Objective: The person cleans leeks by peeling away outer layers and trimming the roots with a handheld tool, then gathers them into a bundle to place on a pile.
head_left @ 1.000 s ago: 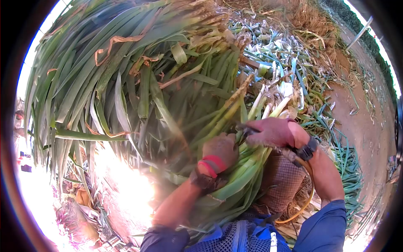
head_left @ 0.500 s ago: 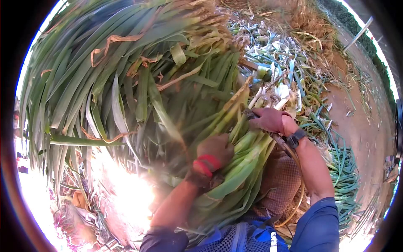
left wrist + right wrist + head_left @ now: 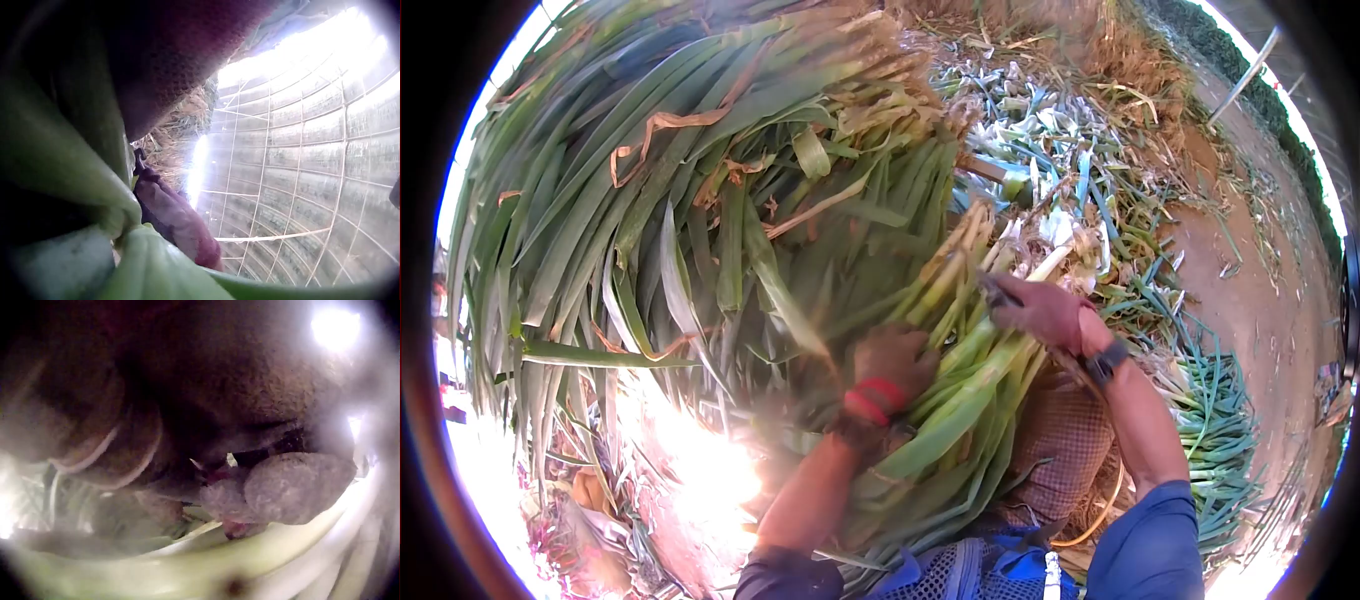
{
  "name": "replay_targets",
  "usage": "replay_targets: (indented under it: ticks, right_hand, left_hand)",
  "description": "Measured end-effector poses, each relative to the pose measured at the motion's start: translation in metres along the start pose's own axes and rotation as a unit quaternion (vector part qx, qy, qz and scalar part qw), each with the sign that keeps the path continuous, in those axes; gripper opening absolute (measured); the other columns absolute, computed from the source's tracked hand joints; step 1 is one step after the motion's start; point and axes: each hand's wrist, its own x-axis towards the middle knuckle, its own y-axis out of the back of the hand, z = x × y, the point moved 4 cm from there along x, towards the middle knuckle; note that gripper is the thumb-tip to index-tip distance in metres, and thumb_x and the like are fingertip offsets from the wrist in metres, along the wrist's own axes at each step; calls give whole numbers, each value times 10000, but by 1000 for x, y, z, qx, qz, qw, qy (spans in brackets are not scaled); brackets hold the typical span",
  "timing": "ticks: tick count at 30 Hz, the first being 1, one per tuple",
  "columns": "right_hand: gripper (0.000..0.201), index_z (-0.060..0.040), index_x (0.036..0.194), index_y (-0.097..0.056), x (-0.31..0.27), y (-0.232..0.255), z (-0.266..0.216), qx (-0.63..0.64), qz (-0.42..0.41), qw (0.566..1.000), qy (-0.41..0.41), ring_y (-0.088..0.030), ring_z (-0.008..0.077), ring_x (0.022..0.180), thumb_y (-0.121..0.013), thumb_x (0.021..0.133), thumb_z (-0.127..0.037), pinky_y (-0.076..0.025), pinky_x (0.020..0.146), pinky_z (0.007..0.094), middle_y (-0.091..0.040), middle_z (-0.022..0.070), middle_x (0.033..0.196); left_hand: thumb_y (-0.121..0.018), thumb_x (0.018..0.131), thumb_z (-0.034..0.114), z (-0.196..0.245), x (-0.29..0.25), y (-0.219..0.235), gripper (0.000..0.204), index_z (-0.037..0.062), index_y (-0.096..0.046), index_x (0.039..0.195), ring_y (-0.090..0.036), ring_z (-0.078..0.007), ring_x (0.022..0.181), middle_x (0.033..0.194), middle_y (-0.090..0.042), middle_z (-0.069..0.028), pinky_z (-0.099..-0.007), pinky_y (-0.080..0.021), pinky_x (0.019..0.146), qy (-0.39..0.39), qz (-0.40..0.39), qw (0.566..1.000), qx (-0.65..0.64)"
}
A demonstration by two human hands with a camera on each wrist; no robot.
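My left hand (image 3: 895, 360), in a dirty purple glove with a red band at the wrist, grips a bunch of leeks (image 3: 970, 395) in front of my body. Several green stalks (image 3: 69, 144) fill the left of the left wrist view, close against that glove. Over the pale ends of the same bunch is my gloved right hand (image 3: 1040, 312), a dark watch-like strap on its wrist. In the right wrist view its fingers curl and the grimy thumb (image 3: 300, 487) closes on them right at a pale leek stalk (image 3: 262, 550). What lies between these fingertips is mostly hidden.
A tall heap of leeks (image 3: 700, 150) rises at the left, leaves drooping. Cut pale scraps (image 3: 1040, 120) litter the ground ahead. More green stalks (image 3: 1215, 430) lie at the right beside the dirt path (image 3: 1250, 280). A checked cloth (image 3: 1060, 430) is below my right forearm.
The left hand has drawn slightly left and down along the bunch. My right hand moved up toward the root ends, then came back down a little.
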Motion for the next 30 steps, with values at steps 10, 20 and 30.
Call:
replay_targets:
  ticks: [10, 20, 30]
  right_hand:
    - [705, -136, 1599, -469, -53, -26, -26, 39, -63, 994, 83, -685, 240, 1165, -650, 990, -441, -506, 1037, 367, -726, 137, 1281]
    - [597, -85, 1447, -569, -20, -28, -37, -17, 0, 997, 80, -713, 411, 1093, -645, 971, -436, -543, 948, 457, -739, 254, 1173]
    - [656, -69, 1492, -559, 71, -10, -2, -40, 15, 999, -29, -657, 451, 1226, -646, 969, -455, -505, 1050, 467, -682, 288, 1325]
  left_hand:
    - [-572, 976, 361, 5, -4, -7, 319, 131, -787, 1022, -668, -384, 1116, 1167, -744, -130, -531, -530, 959, -13, -28, 999, 22]
    - [-655, 918, 364, -8, 4, -10, 323, 103, -793, 1046, -691, -406, 1089, 1191, -740, -161, -506, -535, 973, -22, -11, 999, -32]
    - [-710, 850, 420, -9, 8, 10, 589, 72, -686, 1325, -598, -448, 1255, 1423, -607, -208, -519, -467, 1095, 59, 52, 997, 11]
